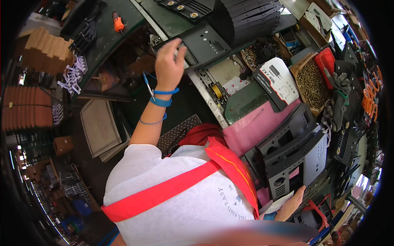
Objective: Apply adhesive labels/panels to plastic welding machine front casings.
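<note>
My left hand [169,65], with blue bands at the wrist, is raised beside the end of a flat black metal panel [205,44] on the bench. Its fingers are bent and the thumb stands apart; motion blurs them slightly, and I see no clear object in them. Down at the lower right, my right hand [293,201] grips a white sheet [277,204], close against my apron. Several dark grey front panels with cut-outs [283,180] lean in a row just beyond that hand. A light grey panel face [315,160] belongs to the nearest one.
A printed white-and-black panel [280,80] lies past a pink sheet [254,127]. Boxes of brass screws [310,80], a red bin [325,65] and grey gloves [340,96] sit at the right. An orange-handled screwdriver [118,23] and curved black panels [252,18] are farther off.
</note>
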A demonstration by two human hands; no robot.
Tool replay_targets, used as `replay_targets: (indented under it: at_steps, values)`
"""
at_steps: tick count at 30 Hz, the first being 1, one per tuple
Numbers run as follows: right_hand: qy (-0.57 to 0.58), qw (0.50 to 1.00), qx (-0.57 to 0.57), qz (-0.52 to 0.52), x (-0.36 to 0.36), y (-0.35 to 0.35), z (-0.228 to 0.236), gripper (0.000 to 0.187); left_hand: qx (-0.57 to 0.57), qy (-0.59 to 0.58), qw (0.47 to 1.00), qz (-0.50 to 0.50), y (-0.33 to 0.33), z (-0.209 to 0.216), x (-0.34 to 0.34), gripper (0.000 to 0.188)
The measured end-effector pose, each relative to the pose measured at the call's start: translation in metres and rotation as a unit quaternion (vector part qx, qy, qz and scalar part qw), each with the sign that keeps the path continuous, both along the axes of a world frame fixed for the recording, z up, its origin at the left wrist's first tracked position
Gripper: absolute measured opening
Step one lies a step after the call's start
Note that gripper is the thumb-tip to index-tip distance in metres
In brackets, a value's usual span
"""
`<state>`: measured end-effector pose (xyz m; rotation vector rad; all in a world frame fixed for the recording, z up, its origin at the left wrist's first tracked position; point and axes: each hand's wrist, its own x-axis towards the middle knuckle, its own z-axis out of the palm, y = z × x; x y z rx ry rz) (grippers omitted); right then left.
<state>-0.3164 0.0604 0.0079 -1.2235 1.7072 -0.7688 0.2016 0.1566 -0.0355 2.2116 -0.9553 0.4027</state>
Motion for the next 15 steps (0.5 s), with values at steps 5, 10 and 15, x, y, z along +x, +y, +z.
replay_targets:
  at_steps: [5,10,15]
  values:
    - [0.006,1.0,-0.008,0.005,-0.007,-0.001,-0.004,0.063,0.053,0.234,0.949,0.205,0.028,-0.022,0.048,0.064]
    - [0.04,0.999,-0.01,0.008,-0.012,0.005,-0.004,0.059,0.042,0.159,0.966,0.199,0.033,-0.05,0.065,0.048]
    - [0.061,0.997,-0.035,0.032,-0.005,0.004,-0.001,0.052,0.24,0.158,0.931,0.226,0.038,-0.017,0.071,0.054]
